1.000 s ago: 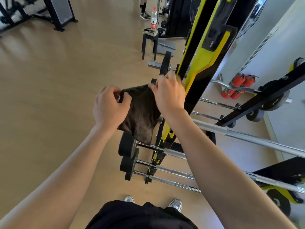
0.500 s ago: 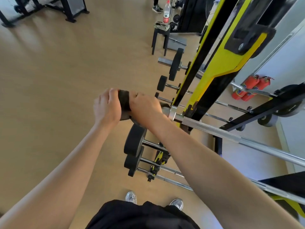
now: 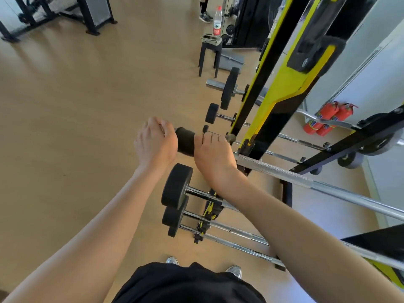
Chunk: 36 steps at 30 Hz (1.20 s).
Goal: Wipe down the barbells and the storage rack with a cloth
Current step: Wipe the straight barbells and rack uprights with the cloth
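A dark brown cloth [image 3: 185,141] is wrapped round the left end of a silver barbell [image 3: 306,182] that lies across the black and yellow rack [image 3: 271,110]. My left hand [image 3: 155,143] grips the cloth at the bar's tip. My right hand [image 3: 213,156] grips the cloth-covered sleeve just to the right, close to the rack upright. Below them, more barbells with black end weights [image 3: 176,186] rest on lower pegs. The bar end under the cloth is hidden.
A black stool [image 3: 209,53] carries a water bottle [image 3: 217,21] and folded items beyond the rack. Two red fire extinguishers [image 3: 325,119] stand by the white wall. A person's feet [image 3: 205,16] show at the top. Wooden floor stretches left toward other machines [image 3: 91,14].
The cloth was held spread open in front of the rack; now it is wrapped on the barbell's end. Both hands dropped onto the bar, then spread apart along it.
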Available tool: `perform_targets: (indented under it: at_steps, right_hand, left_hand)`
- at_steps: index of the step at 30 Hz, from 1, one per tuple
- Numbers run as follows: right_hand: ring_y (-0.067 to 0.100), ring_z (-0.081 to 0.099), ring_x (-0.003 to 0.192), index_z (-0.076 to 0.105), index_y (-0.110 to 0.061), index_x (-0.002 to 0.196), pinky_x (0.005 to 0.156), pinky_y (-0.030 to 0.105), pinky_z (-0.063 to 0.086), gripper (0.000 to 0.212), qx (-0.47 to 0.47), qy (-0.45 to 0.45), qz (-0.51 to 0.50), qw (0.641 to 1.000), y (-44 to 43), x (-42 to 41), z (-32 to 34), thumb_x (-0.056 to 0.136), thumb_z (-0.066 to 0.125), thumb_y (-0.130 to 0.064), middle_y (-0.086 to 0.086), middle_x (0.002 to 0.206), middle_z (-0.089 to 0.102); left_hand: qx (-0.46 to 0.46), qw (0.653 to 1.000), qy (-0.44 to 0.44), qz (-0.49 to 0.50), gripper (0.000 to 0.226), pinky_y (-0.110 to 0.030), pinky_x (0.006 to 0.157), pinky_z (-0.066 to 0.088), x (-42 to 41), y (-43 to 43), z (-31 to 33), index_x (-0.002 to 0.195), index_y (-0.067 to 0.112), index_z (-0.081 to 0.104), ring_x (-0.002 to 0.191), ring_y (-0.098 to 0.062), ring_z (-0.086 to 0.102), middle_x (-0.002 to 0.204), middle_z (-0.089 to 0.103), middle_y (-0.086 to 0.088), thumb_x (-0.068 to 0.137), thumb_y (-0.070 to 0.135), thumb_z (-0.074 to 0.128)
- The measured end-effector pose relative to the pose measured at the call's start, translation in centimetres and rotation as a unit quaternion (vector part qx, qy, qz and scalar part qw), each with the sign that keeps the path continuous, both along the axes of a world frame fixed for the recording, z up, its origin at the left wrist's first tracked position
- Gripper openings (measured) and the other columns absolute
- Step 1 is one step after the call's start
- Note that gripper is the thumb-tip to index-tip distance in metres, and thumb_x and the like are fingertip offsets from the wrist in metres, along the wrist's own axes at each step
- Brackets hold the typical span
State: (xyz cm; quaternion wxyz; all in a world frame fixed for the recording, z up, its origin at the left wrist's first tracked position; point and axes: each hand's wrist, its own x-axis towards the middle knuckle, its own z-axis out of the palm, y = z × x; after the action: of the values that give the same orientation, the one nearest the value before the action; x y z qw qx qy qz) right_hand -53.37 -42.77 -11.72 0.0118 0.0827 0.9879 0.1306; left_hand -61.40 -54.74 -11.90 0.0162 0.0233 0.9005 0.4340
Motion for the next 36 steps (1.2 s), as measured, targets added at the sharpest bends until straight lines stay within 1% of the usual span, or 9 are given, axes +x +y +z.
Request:
perform_targets:
  at_steps: [4,7,9,11,13,16,21,27,36]
  right_hand:
    - [0.048,0.046,0.136,0.023,0.009,0.15,0.12,0.054,0.034,0.071,0.094,0.018,-0.028,0.995,-0.6,2.4,-1.5,0.1,0.061,-0.024,0.033,0.146,0.045]
    - [0.04,0.05,0.13,0.03,0.002,0.149,0.114,0.049,0.04,0.069,0.046,0.017,-0.022,0.999,0.2,2.3,-1.0,0.099,0.064,-0.03,0.024,0.141,0.051]
    - [0.032,0.058,0.117,0.047,-0.009,0.139,0.101,0.043,0.05,0.059,-0.036,0.013,-0.049,0.998,1.4,1.7,0.2,0.092,0.075,-0.031,0.013,0.128,0.06]
    - [0.026,0.064,0.103,0.061,-0.017,0.126,0.087,0.039,0.057,0.047,-0.14,-0.006,-0.114,0.984,2.4,0.8,1.6,0.085,0.082,-0.028,0.007,0.112,0.065]
    - [0.026,0.065,0.099,0.066,-0.019,0.122,0.085,0.038,0.058,0.042,-0.164,-0.029,-0.162,0.973,2.2,-0.1,2.0,0.084,0.083,-0.027,0.007,0.105,0.066]
    - [0.032,0.062,0.109,0.06,-0.008,0.127,0.096,0.042,0.053,0.045,-0.059,0.012,-0.191,0.98,0.4,0.4,0.6,0.091,0.078,-0.026,0.016,0.115,0.064]
    - [0.047,0.046,0.137,0.009,0.006,0.157,0.115,0.048,0.043,0.085,0.027,0.062,-0.167,0.984,-1.6,4.6,-1.8,0.101,0.064,-0.024,0.037,0.151,0.032]
    - [0.03,0.062,0.11,0.054,-0.005,0.129,0.097,0.04,0.049,0.048,-0.062,0.004,-0.201,0.978,0.4,0.9,1.7,0.091,0.077,-0.022,0.014,0.116,0.063]
    - [0.035,0.042,0.128,0.035,0.003,0.149,0.107,0.044,0.036,0.08,0.026,0.04,-0.177,0.983,-1.5,6.0,1.1,0.092,0.075,-0.035,0.02,0.135,0.051]
  left_hand:
    - [-0.11,0.989,0.087,-0.055,0.052,-0.052,0.117,0.024,0.8,1.5,-0.3,0.118,0.011,0.066,0.14,-0.034,0.039,0.147,0.049,-0.015,0.104,0.04,0.025]
    - [-0.11,0.973,0.156,-0.127,0.054,-0.049,0.123,0.021,0.8,2.0,-0.2,0.097,0.013,0.071,0.104,-0.02,0.06,0.098,0.069,-0.002,0.105,0.035,0.023]
    - [-0.124,0.963,0.172,-0.168,0.053,-0.049,0.125,0.023,1.0,2.2,-0.1,0.083,0.017,0.065,0.068,-0.009,0.05,0.069,0.056,0.009,0.107,0.034,0.021]
    - [-0.149,0.953,0.174,-0.199,0.051,-0.048,0.125,0.025,0.9,2.2,0.0,0.075,0.022,0.054,0.058,0.0,0.04,0.061,0.047,0.013,0.108,0.036,0.019]
    - [-0.148,0.952,0.165,-0.212,0.049,-0.049,0.124,0.027,0.7,2.0,-0.2,0.073,0.025,0.051,0.059,0.005,0.042,0.06,0.048,0.013,0.108,0.037,0.019]
    - [-0.151,0.952,0.171,-0.204,0.046,-0.051,0.121,0.033,1.0,2.0,0.2,0.072,0.026,0.047,0.058,0.005,0.038,0.059,0.044,0.014,0.109,0.035,0.022]
    - [-0.171,0.957,0.167,-0.161,0.061,-0.05,0.106,0.044,1.5,2.6,0.9,0.062,0.01,0.054,0.055,-0.006,0.037,0.05,0.045,0.003,0.111,0.033,0.026]
    - [-0.173,0.946,0.214,-0.172,0.06,-0.05,0.12,0.029,2.2,3.0,0.1,0.054,0.019,0.046,0.053,-0.008,0.039,0.053,0.044,0.007,0.109,0.033,0.026]
    - [-0.179,0.953,0.168,-0.178,0.062,-0.052,0.123,0.027,2.2,3.3,1.1,0.057,0.014,0.052,0.068,-0.022,0.047,0.058,0.048,0.001,0.109,0.035,0.024]
